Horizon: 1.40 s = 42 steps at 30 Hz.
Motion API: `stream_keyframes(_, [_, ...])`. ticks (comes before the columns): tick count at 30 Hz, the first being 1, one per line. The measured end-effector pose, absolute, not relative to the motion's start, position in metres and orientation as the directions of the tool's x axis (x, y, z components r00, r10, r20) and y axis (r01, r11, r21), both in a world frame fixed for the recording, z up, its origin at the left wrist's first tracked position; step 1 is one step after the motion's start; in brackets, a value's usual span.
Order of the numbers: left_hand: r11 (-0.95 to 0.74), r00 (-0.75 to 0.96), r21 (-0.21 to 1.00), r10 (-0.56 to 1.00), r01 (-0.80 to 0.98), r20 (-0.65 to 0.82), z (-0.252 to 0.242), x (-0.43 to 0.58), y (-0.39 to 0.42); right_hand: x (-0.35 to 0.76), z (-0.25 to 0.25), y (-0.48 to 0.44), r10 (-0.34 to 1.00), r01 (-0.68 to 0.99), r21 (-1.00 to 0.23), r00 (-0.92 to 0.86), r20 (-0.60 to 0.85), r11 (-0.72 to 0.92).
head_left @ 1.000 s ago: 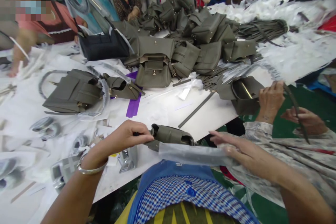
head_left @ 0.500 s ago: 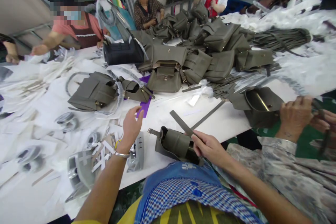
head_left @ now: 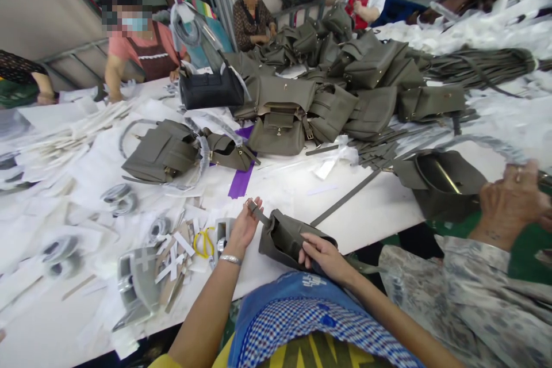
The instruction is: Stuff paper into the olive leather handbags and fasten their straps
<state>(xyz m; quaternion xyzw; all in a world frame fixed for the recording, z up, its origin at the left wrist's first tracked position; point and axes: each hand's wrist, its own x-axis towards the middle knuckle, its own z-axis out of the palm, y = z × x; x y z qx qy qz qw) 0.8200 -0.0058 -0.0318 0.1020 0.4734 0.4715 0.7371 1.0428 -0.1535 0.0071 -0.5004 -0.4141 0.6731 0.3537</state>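
Observation:
A small olive bag (head_left: 282, 236) lies at the table's front edge, its top open. At its left end, my left hand (head_left: 246, 223) has its fingers closed on the short buckle strap (head_left: 260, 214). My right hand (head_left: 321, 253) rests over the right part of the bag, fingers bent at its opening; what the fingertips hold, if anything, is hidden. A loose olive strap end (head_left: 366, 267) shows beyond my right wrist. A long thin strap (head_left: 345, 198) runs from behind the bag toward the upper right.
Yellow-handled scissors (head_left: 203, 243), paper strips and a tape dispenser (head_left: 138, 284) lie on the left. Olive bags (head_left: 284, 95) are heaped at the back. A co-worker's hand (head_left: 513, 195) is beside another open bag (head_left: 448, 184) on the right. Other people sit or stand across the table.
My left hand has moved right and down onto the buckle strap. My right hand has let go of the flat strap it held up and lies lower on the bag.

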Motion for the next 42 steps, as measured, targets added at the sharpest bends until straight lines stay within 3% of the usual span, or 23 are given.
stream_keyframes(5, [0.467, 0.214, 0.669, 0.878, -0.578, -0.428, 0.011, 0.826, -0.016, 1.046, 0.01, -0.157, 0.89, -0.246, -0.87, -0.286, -0.355, -0.427])
stream_keyframes(10, [0.424, 0.339, 0.855, 0.885, -0.3, -0.32, 0.033, 0.831, -0.033, 1.051, 0.02, -0.16, 0.911, -0.315, -0.866, -0.273, -0.308, -0.388])
stream_keyframes(16, [0.334, 0.355, 0.941, 0.886, -0.048, -0.297, 0.029, 0.84, -0.047, 1.05, 0.014, -0.161, 0.897, -0.355, -0.836, -0.306, -0.319, -0.418])
stream_keyframes(22, [0.313, 0.348, 0.949, 0.886, 0.044, -0.308, 0.024, 0.846, -0.047, 1.053, 0.015, -0.161, 0.894, -0.44, -0.786, -0.32, -0.314, -0.434])
stream_keyframes(28, [0.385, 0.301, 0.923, 0.878, 0.019, -0.372, 0.014, 0.847, -0.049, 1.057, 0.011, -0.164, 0.892, -0.5, -0.746, -0.345, -0.293, -0.439])
stream_keyframes(34, [0.49, 0.301, 0.87, 0.822, 0.056, -0.483, 0.012, 0.848, -0.046, 1.06, -0.001, -0.165, 0.882, -0.494, -0.74, -0.36, -0.305, -0.457])
stream_keyframes(42, [0.469, 0.305, 0.88, 0.829, 0.079, -0.469, -0.002, 0.836, -0.044, 1.059, -0.001, -0.161, 0.849, -0.441, -0.742, -0.405, -0.338, -0.506])
